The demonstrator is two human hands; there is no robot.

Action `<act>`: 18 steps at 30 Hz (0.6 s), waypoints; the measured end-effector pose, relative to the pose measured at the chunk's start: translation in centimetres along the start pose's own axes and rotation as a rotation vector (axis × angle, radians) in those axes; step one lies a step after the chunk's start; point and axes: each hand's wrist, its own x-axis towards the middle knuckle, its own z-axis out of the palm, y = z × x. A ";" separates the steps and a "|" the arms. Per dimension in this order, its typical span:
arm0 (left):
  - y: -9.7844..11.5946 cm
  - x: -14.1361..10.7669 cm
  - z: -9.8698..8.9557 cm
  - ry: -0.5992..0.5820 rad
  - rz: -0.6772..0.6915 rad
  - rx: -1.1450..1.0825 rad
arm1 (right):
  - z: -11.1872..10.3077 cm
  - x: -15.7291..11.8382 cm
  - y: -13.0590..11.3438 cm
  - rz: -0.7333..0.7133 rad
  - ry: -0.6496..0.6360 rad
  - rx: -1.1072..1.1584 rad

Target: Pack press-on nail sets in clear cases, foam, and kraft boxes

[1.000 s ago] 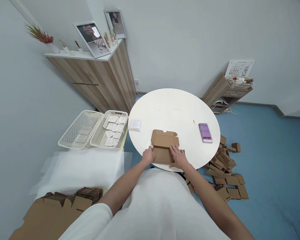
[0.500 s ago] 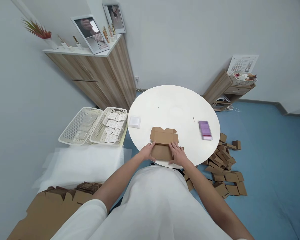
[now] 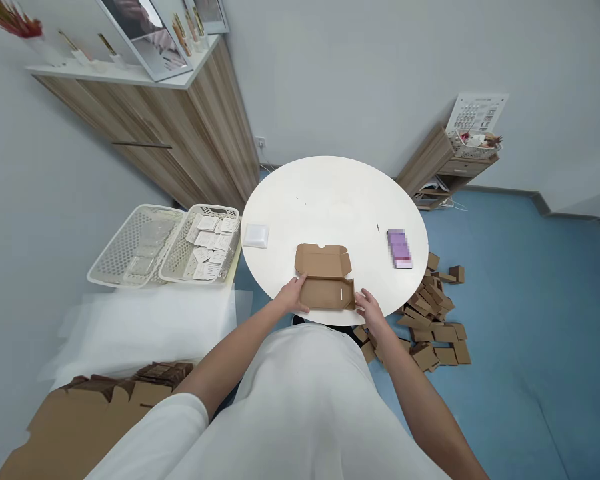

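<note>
Cardbd box [image 3: 325, 294] partly behind L hand [image 3: 291, 296]

The rounded white table [image 3: 330, 203] in front of me carries an open brown cardboard box [image 3: 321, 294] close to my edge, its lid spread away from me. Near the left rim lies a pale, squarish item [image 3: 257, 235]; toward the right rim, a purple rectangular item [image 3: 399, 248], blurred over, with a dark speck [image 3: 378, 227] near it.

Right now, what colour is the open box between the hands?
Brown; the open box shows best in the head view, the only one here.
</note>
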 end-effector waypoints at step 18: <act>2.2 -0.2 1.9 -0.054 -0.023 -0.091 | 1.6 1.6 -2.0 -0.086 0.081 -1.096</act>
